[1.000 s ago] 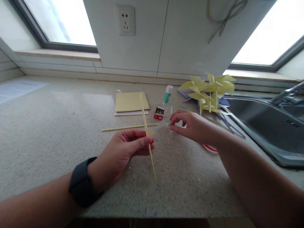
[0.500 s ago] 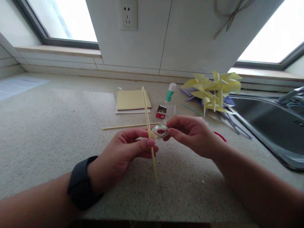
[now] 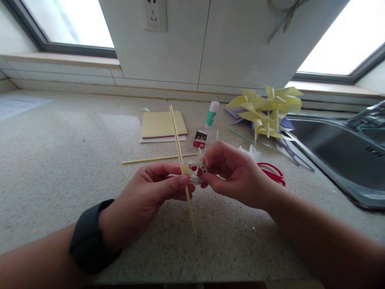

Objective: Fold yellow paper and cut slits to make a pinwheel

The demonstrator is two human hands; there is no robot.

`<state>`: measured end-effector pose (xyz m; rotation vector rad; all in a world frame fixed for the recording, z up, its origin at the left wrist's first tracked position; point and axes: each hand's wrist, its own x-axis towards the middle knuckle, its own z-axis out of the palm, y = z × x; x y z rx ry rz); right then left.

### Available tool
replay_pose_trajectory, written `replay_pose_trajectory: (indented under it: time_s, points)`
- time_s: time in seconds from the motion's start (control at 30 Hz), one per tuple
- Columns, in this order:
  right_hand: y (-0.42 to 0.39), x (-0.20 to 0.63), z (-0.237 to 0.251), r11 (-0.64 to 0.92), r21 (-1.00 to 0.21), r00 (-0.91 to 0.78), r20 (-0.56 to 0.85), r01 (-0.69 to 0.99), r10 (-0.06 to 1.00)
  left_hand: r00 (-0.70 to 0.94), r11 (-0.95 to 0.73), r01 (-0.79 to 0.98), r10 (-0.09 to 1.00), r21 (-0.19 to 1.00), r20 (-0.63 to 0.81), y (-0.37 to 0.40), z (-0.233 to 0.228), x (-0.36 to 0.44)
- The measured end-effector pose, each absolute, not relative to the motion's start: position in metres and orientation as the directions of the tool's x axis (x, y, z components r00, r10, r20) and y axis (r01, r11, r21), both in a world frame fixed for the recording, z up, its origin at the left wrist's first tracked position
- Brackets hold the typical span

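holding the pale stick (image 3: pixel 176 134) in my left hand (image 3: pixel 152 185), grip closed; long axis points away from me, far end leaning left. right hand (image 3: pixel 231 170) pinches the tape roll (image 3: pixel 195 182) by its right edge, just right of the stick, beside the yellow flap (image 3: pixel 187 171). can't tell if roll and flap touch. 1 more stick (image 3: pixel 159 158) lies crosswise on the bench (image 3: pixel 75 168) beyond.

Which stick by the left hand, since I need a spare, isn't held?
The yellowish stick lying crosswise on the counter beyond the left hand; the held stick is pinched in that hand.
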<state>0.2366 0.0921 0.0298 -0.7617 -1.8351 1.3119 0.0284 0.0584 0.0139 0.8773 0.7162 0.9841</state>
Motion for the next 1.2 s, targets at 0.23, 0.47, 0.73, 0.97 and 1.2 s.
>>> replay_pose_trajectory:
  time_s: [0.23, 0.47, 0.73, 0.97, 1.2]
  points:
    - [0.0939, 0.2338, 0.0270, 0.404, -0.915, -0.513, 0.348, -0.003, 0.784, 0.380, 0.276, -0.390, 0.917, 0.878, -0.120, 0.0582, 0.0115, 0.0277]
    - [0.0933, 0.2361, 0.0255, 0.411, -0.911, -0.575, 0.322, 0.026, 0.752, 0.397, 0.250, -0.364, 0.913, 0.897, -0.093, 0.0581, 0.0130, 0.0288]
    - [0.0945, 0.2333, 0.0276, 0.324, -0.943, -0.483, 0.316, -0.069, 0.816, 0.346, 0.294, -0.422, 0.927, 0.858, -0.147, 0.0570, 0.0140, 0.0277]
    - [0.0987, 0.2392, 0.0220, -0.041, -0.989, -0.687, 0.070, -0.143, 0.724, 0.403, 0.265, -0.476, 0.913, 0.838, -0.060, 0.0585, 0.0169, 0.0305]
    - [0.0982, 0.2378, 0.0223, -0.269, -0.933, -0.747, -0.001, -0.238, 0.665, 0.416, 0.229, -0.418, 0.909, 0.879, -0.039, 0.0564, 0.0149, 0.0291]
